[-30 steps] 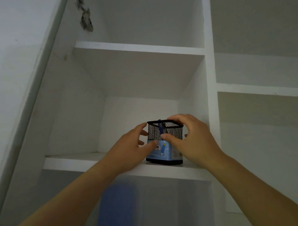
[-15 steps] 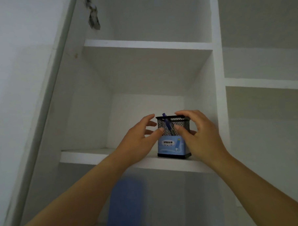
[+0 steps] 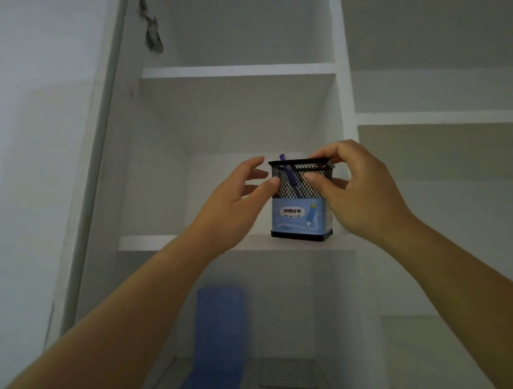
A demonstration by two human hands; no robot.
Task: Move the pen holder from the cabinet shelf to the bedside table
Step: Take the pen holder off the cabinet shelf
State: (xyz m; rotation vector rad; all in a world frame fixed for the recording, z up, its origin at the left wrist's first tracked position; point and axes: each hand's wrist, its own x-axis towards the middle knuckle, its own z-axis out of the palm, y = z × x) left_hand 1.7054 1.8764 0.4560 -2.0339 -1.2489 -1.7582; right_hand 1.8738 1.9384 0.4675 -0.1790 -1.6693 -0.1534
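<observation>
At far left a tall white panel (image 3: 27, 145) leans along the open cabinet, with a metal hinge (image 3: 153, 37) near its top inner edge. Inside the cabinet, an upper shelf (image 3: 238, 70) runs across, and below it is the shelf (image 3: 151, 242) you are reaching for.

Your left hand (image 3: 238, 201) is raised at the pen holder's left side. Its fingers are spread and loosely extended, not closed around anything, and the thumb tip touches the mesh at the front left corner.

The pen holder (image 3: 300, 210) stands upright, its base at the front edge of that shelf, towards the right end. It is black wire mesh with a pale blue label around the lower half. A blue pen (image 3: 290, 178) leans inside it, with its tip above the rim.

Your right hand (image 3: 361, 195) grips the holder from the right: the fingers curl over the top rim and the thumb presses on the front mesh.

Below the shelf, a blurred blue upright object (image 3: 220, 337) stands beside a flat grey piece (image 3: 288, 372). To the right, a neighbouring compartment has its own white shelf (image 3: 440, 117).
</observation>
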